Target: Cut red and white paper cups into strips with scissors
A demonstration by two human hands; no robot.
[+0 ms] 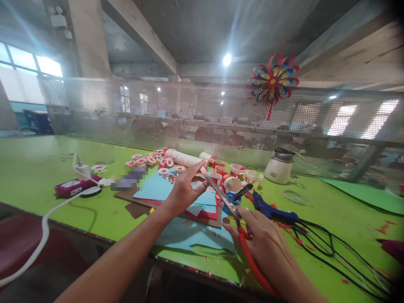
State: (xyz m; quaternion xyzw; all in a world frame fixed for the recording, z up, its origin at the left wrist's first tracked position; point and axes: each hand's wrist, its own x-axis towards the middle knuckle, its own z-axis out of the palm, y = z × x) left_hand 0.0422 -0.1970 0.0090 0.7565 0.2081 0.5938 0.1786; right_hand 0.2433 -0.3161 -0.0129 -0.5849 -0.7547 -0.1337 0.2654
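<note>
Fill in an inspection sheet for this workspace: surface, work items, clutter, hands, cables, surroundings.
Surface: green table, with red scraps toward the right.
Work items: red-handled scissors, a small white piece by the blade tips, blue sheets below.
Clutter: red-and-white rings, round discs, blue glue gun, dark-lidded jug, purple device.
Left hand: pinches the small white piece; exact shape unclear.
Right hand: grips the scissors by the handles.
Cables: white cable crosses the near edge at left; black cables lie looped at right.
Surroundings: perforated screen behind; flower-shaped decoration at its upper edge.
</note>
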